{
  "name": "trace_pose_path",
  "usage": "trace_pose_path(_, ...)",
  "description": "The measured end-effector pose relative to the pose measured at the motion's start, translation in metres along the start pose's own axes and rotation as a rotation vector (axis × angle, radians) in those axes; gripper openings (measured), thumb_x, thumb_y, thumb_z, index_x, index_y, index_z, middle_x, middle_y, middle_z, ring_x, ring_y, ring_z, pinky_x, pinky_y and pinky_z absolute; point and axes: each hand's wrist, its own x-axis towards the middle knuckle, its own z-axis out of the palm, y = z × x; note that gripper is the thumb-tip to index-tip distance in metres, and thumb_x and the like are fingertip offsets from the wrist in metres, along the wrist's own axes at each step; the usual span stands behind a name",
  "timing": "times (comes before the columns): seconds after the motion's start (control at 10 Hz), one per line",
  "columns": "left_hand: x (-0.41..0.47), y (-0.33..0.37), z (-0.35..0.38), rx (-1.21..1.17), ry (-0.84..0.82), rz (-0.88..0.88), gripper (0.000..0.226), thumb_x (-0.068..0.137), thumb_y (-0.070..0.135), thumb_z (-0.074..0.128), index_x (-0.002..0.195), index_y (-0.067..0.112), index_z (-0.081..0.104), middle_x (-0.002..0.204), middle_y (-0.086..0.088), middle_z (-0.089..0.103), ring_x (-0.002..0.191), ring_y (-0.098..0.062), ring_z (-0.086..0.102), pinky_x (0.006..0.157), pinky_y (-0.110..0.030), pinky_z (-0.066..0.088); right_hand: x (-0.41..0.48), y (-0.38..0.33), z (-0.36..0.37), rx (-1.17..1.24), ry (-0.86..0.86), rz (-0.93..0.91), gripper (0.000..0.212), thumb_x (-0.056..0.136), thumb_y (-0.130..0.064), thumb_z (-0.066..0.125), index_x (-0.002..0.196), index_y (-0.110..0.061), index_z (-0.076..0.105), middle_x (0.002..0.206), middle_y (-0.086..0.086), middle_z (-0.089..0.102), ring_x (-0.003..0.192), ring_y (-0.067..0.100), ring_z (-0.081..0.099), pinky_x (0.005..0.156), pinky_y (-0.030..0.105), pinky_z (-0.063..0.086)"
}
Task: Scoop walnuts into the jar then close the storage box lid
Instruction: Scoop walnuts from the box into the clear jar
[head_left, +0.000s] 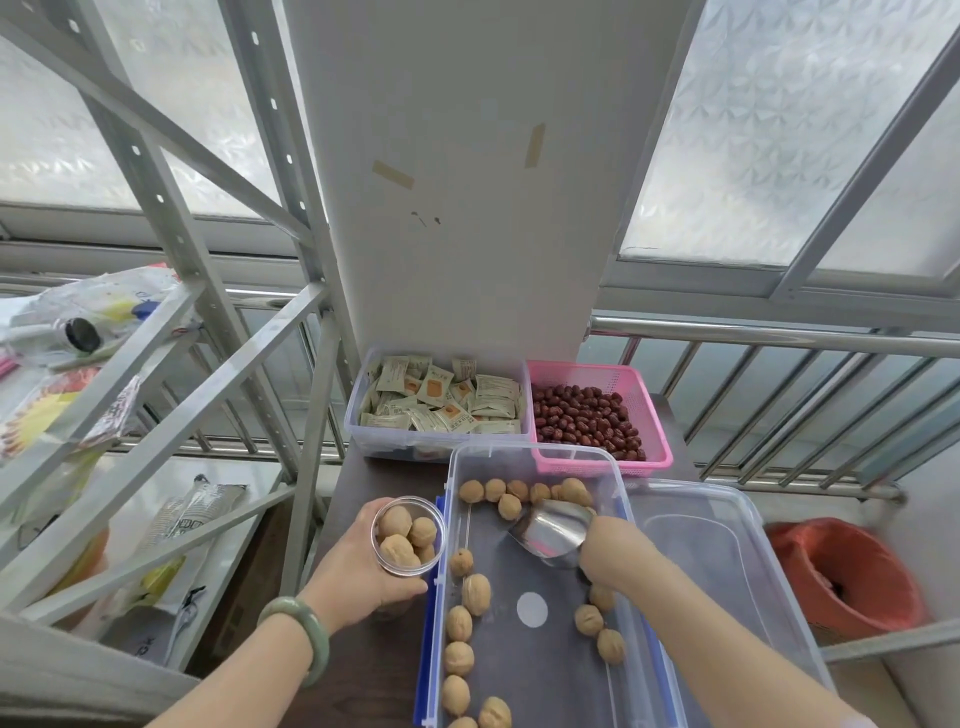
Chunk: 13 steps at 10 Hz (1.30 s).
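Bare box floor (530, 654) between walnut rows (460, 639)

Left hand (358, 564) gripping a clear jar (409, 535) of walnuts beside the storage box (540, 462), right hand (615, 553) holding a metal scoop (553, 525) inside the box among loose walnuts (475, 595) (scoop looks empty), lid (727, 551) lying to the right, pink basket (597, 374) of red dates behind.

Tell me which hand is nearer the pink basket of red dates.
Right. The right hand, holding the scoop in the walnut box, sits just below the pink basket; the left hand holds the jar, farther left.
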Motion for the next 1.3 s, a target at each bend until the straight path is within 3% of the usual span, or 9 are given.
trace_pose_path(0.2,-0.001,0.000,0.001,0.003,0.004,-0.006,0.084,0.044,0.030,0.089,0.106,0.051,0.037,0.112,0.021,0.056,0.106,0.002,0.056,0.086,-0.012,0.039,0.010,-0.006,0.004,0.422,0.130,0.069,0.033,0.093,-0.010,0.040,0.122,0.000,0.055,0.123,0.020,0.059,0.115,0.034,0.057,0.088,0.035,0.047)
trace_pose_path(0.4,-0.002,0.002,0.001,0.023,0.023,-0.014,0.083,0.044,0.034,0.088,0.106,0.053,0.037,0.111,0.025,0.054,0.105,0.003,0.055,0.088,-0.017,0.040,0.025,-0.017,0.017,0.496,0.127,-0.009,0.035,0.092,-0.015,0.044,0.126,-0.008,0.053,0.126,0.016,0.057,0.115,0.032,0.056,0.092,0.035,0.046)
trace_pose_path(0.6,-0.002,0.001,0.002,0.038,0.033,-0.023,0.086,0.041,0.040,0.087,0.110,0.052,0.036,0.112,0.026,0.055,0.107,0.003,0.055,0.093,-0.021,0.044,0.036,-0.024,0.032,0.556,0.046,-0.018,0.032,0.092,-0.018,0.046,0.118,-0.008,0.062,0.094,0.005,0.056,0.100,0.026,0.061,0.091,0.033,0.048)
trace_pose_path(0.7,-0.001,0.001,0.002,0.043,0.036,-0.019,0.089,0.041,0.041,0.087,0.113,0.050,0.035,0.113,0.024,0.055,0.108,0.002,0.055,0.095,-0.023,0.044,0.042,-0.018,0.043,0.738,0.035,-0.030,0.030,0.090,-0.015,0.050,0.114,-0.005,0.066,0.086,0.003,0.059,0.082,0.019,0.056,0.090,0.039,0.052)
trace_pose_path(0.8,-0.001,0.000,0.002,0.044,0.035,-0.023,0.088,0.041,0.041,0.087,0.111,0.051,0.036,0.113,0.024,0.056,0.107,0.002,0.056,0.096,-0.025,0.045,0.038,-0.016,0.050,0.856,0.047,-0.050,0.030,0.093,-0.011,0.049,0.119,-0.005,0.062,0.081,0.000,0.058,0.080,0.017,0.056,0.082,0.036,0.054)
trace_pose_path(1.0,0.000,0.001,0.001,0.033,0.027,-0.025,0.086,0.043,0.037,0.088,0.111,0.050,0.038,0.112,0.022,0.058,0.106,0.002,0.057,0.093,-0.021,0.044,0.022,-0.010,0.041,0.986,0.097,-0.111,0.033,0.096,-0.007,0.048,0.127,-0.008,0.057,0.078,-0.001,0.057,0.067,0.005,0.050,0.059,0.011,0.044)
trace_pose_path(1.1,-0.001,0.002,0.000,0.038,0.025,-0.019,0.087,0.044,0.035,0.089,0.113,0.048,0.037,0.111,0.021,0.058,0.104,0.001,0.057,0.091,-0.021,0.044,0.006,-0.005,0.025,0.898,0.180,-0.165,0.022,0.094,-0.011,0.051,0.101,-0.019,0.069,0.075,-0.001,0.058,0.063,0.008,0.049,0.060,0.014,0.042)
trace_pose_path(1.2,-0.004,0.005,0.000,0.037,0.025,-0.015,0.083,0.046,0.032,0.089,0.109,0.049,0.037,0.108,0.023,0.056,0.101,0.003,0.056,0.088,-0.018,0.042,-0.013,0.003,0.001,0.714,0.240,-0.202,0.039,0.091,-0.016,0.053,0.060,-0.040,0.051,0.068,-0.013,0.053,0.065,0.007,0.047,0.057,0.009,0.035)
trace_pose_path(1.3,-0.007,0.009,0.000,0.024,0.040,-0.010,0.081,0.049,0.025,0.090,0.106,0.048,0.036,0.105,0.026,0.053,0.095,0.007,0.053,0.084,-0.013,0.039,-0.038,0.009,-0.025,0.613,0.253,-0.268,0.050,0.090,-0.013,0.054,0.047,-0.037,0.046,0.055,-0.014,0.048,0.057,0.002,0.042,0.056,0.011,0.034)
